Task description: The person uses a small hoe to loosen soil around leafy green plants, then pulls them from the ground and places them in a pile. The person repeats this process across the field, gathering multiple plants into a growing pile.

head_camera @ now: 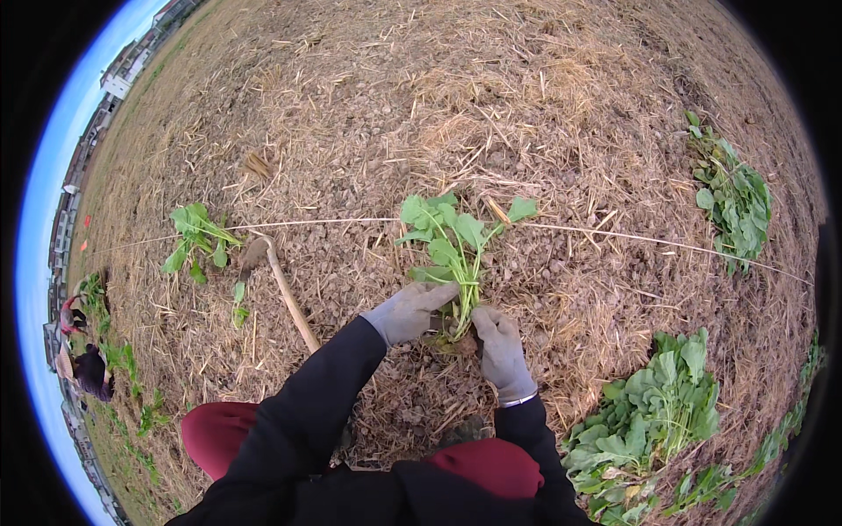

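A bunch of leafy green seedlings (454, 246) stands before me, its stems gathered low, with soil about the base. My left hand (411, 312), in a grey glove, has its thumb and forefinger against the stems from the left. My right hand (503, 352), gloved too, grips the lower stems near the root end from the right. Behind the leaves runs a taut string (625, 238) across the ground. A hoe with a wooden handle (289, 292) lies left of my hands, its head by the string. The fingertips are partly hidden by stems.
Loose seedlings (196, 240) lie at the left beside the string. A large heap of seedlings (648, 407) is at the lower right, another pile (737, 197) at the upper right. Straw covers the soil. Two people (92, 371) bend over at the far left.
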A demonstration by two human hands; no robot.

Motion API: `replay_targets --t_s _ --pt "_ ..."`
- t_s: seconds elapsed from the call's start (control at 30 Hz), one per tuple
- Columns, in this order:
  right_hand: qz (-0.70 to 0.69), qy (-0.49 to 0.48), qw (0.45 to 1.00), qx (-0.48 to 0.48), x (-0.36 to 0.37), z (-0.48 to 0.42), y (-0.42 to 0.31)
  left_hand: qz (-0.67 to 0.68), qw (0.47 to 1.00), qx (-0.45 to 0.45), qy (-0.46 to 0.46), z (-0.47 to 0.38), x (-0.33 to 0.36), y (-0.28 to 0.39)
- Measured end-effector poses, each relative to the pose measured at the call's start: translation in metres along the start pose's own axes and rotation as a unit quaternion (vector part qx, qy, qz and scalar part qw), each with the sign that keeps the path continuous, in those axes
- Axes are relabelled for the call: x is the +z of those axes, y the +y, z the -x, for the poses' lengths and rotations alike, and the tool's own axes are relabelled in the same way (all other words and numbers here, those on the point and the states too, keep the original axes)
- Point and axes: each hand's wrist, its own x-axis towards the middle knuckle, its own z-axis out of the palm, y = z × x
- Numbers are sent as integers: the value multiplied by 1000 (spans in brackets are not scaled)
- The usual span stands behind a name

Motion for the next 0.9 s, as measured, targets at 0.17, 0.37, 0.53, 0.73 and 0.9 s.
replay_targets --t_s 0.17,0.37,0.53,0.73,0.9 --pt "18 71 995 72 21 -4 10 -284 952 97 56 -3 -9 -11" --pt "-222 206 946 116 33 -5 15 -615 720 320 32 5 -30 -22" --pt "-103 237 965 38 28 -1 17 -501 849 144 87 8 -47 -30" --pt "-60 210 973 71 25 3 15 -487 861 141 46 6 -37 -26" --pt "-155 344 926 25 -7 4 13 27 985 57 164 16 -31 -4"
